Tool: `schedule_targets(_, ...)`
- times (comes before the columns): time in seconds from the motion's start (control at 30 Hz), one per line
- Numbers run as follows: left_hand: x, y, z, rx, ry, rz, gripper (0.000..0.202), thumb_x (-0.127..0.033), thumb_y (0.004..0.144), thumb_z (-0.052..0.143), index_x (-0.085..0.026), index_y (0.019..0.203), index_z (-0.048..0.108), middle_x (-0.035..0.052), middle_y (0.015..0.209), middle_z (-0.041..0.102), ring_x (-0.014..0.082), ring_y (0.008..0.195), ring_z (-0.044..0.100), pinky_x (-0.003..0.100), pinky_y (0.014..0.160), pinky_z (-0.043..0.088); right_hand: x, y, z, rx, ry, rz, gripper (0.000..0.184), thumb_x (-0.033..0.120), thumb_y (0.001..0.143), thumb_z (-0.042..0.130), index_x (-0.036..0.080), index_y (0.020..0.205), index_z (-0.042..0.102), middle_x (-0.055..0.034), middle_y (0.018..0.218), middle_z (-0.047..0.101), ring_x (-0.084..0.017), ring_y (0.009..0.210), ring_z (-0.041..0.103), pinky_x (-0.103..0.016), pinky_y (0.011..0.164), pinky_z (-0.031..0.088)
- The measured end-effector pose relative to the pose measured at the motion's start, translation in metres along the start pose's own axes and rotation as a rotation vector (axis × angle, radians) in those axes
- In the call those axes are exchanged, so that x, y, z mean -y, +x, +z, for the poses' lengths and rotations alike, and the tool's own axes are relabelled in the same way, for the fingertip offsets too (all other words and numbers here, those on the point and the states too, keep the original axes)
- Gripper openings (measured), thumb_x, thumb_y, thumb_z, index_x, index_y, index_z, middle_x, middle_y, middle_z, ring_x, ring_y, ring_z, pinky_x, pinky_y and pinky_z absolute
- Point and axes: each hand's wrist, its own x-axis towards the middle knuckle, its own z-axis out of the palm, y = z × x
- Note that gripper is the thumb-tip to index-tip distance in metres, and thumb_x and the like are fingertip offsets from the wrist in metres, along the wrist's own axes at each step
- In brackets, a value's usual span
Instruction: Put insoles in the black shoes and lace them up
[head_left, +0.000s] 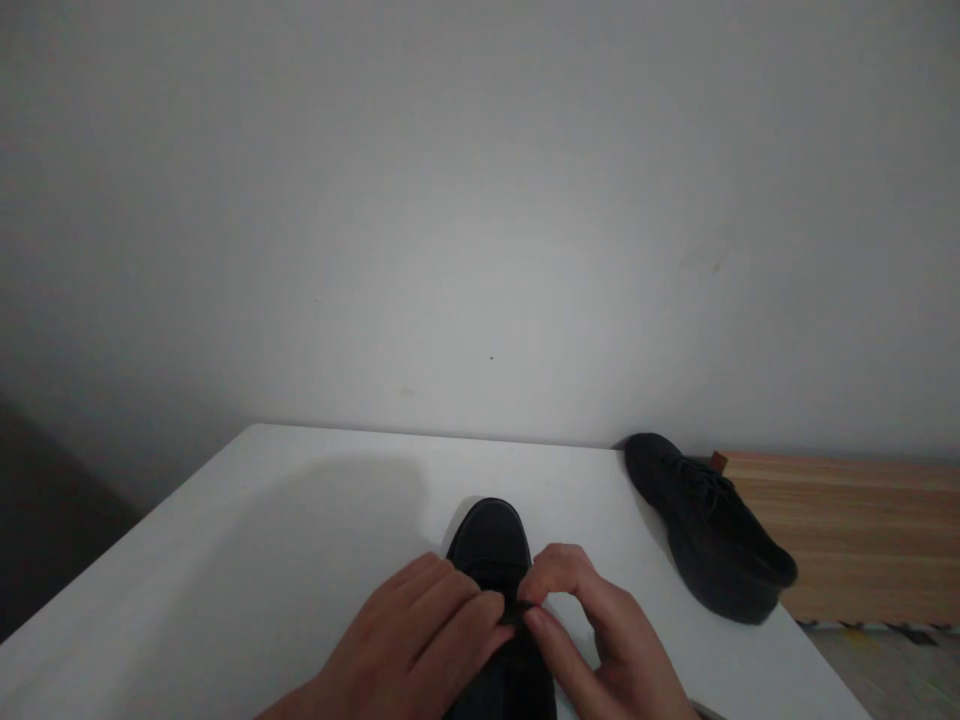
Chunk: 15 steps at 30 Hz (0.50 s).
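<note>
A black shoe [491, 545] stands on the white table [262, 540] with its toe pointing away from me. Both hands rest over its lacing area. My left hand [420, 640] lies across the shoe with its fingers curled and the fingertips pressed onto the laces. My right hand [592, 630] pinches thumb and forefinger together on a lace at the middle of the shoe. The rear of the shoe is hidden under my hands and by the frame's lower edge.
A second black shoe [709, 530] lies at the table's far right edge, its toe toward the wall. A wooden board [862, 540] sits beyond the right edge. A plain grey wall rises behind. The floor at left is dark.
</note>
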Motion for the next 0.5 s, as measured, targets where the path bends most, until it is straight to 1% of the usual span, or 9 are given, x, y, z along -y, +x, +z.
schedule_targets(0.07, 0.005, -0.007, 0.007, -0.063, -0.017, -0.047, 0.015, -0.021, 0.092, 0.047, -0.016, 0.087, 0.060, 0.0010, 0.065, 0.060, 0.0113, 0.057, 0.053, 0.020, 0.053, 0.044, -0.002, -0.002, -0.003, -0.028, -0.104, -0.081, 0.007, 0.014, 0.086, 0.051, 0.021, 0.085, 0.053, -0.0020, 0.075, 0.059, -0.015, 0.072, 0.055, -0.026, 0.066, 0.044)
schedule_targets(0.1, 0.007, -0.011, 0.009, -0.062, -0.021, -0.060, 0.015, -0.023, 0.093, 0.047, -0.017, 0.087, 0.060, 0.0004, 0.065, 0.059, 0.0108, 0.056, 0.052, 0.019, 0.052, 0.043, -0.003, -0.003, -0.005, -0.039, -0.146, -0.114, 0.008, 0.013, 0.085, 0.052, 0.020, 0.083, 0.053, -0.0012, 0.072, 0.058, -0.015, 0.069, 0.054, -0.026, 0.064, 0.043)
schedule_targets(0.17, 0.011, -0.019, 0.009, -0.001, -0.021, -0.094, 0.017, -0.024, 0.093, 0.046, -0.018, 0.085, 0.059, -0.0005, 0.065, 0.059, 0.0102, 0.055, 0.052, 0.018, 0.051, 0.042, -0.009, -0.007, -0.011, -0.065, -0.207, -0.125, 0.010, 0.011, 0.084, 0.052, 0.020, 0.079, 0.052, 0.0002, 0.068, 0.055, -0.014, 0.065, 0.053, -0.026, 0.061, 0.042)
schedule_targets(0.27, 0.013, -0.029, 0.001, 0.166, -0.071, -0.194, 0.014, -0.021, 0.089, 0.050, -0.020, 0.076, 0.057, -0.0025, 0.065, 0.059, 0.0095, 0.055, 0.053, 0.016, 0.049, 0.040, -0.022, -0.018, -0.021, -0.090, -0.250, -0.006, 0.013, 0.014, 0.086, 0.050, 0.020, 0.074, 0.049, 0.0009, 0.066, 0.052, -0.013, 0.062, 0.052, -0.024, 0.059, 0.042)
schedule_targets(0.33, 0.013, -0.032, -0.005, 0.272, -0.159, -0.279, 0.012, -0.017, 0.084, 0.053, -0.020, 0.072, 0.055, -0.0038, 0.065, 0.059, 0.0088, 0.055, 0.053, 0.014, 0.047, 0.039, -0.029, -0.027, -0.027, -0.093, -0.257, 0.062, 0.014, 0.017, 0.086, 0.051, 0.021, 0.073, 0.048, 0.0012, 0.066, 0.051, -0.013, 0.062, 0.053, -0.023, 0.057, 0.043)
schedule_targets(0.37, 0.012, -0.033, -0.007, 0.305, -0.220, -0.322, 0.012, -0.015, 0.082, 0.053, -0.020, 0.071, 0.053, -0.0041, 0.065, 0.058, 0.0084, 0.055, 0.053, 0.014, 0.048, 0.039, -0.032, -0.031, -0.028, -0.090, -0.256, 0.081, 0.014, 0.018, 0.086, 0.052, 0.021, 0.073, 0.049, 0.0013, 0.066, 0.051, -0.013, 0.062, 0.053, -0.023, 0.057, 0.043)
schedule_targets(0.43, 0.011, -0.029, -0.009, 0.335, -0.376, -0.403, 0.014, -0.014, 0.081, 0.051, -0.019, 0.068, 0.052, -0.0035, 0.067, 0.059, 0.0083, 0.058, 0.054, 0.014, 0.052, 0.041, -0.034, -0.036, -0.030, -0.086, -0.249, 0.094, 0.012, 0.018, 0.086, 0.053, 0.021, 0.074, 0.050, 0.0013, 0.067, 0.053, -0.013, 0.062, 0.054, -0.022, 0.058, 0.044)
schedule_targets(0.5, 0.009, -0.019, -0.009, 0.326, -0.567, -0.466, 0.015, -0.017, 0.083, 0.048, -0.019, 0.069, 0.053, -0.0012, 0.074, 0.062, 0.0095, 0.067, 0.058, 0.015, 0.061, 0.044, -0.031, -0.037, -0.031, -0.092, -0.237, 0.087, 0.011, 0.017, 0.086, 0.053, 0.021, 0.075, 0.051, 0.0009, 0.067, 0.054, -0.013, 0.062, 0.054, -0.022, 0.058, 0.045)
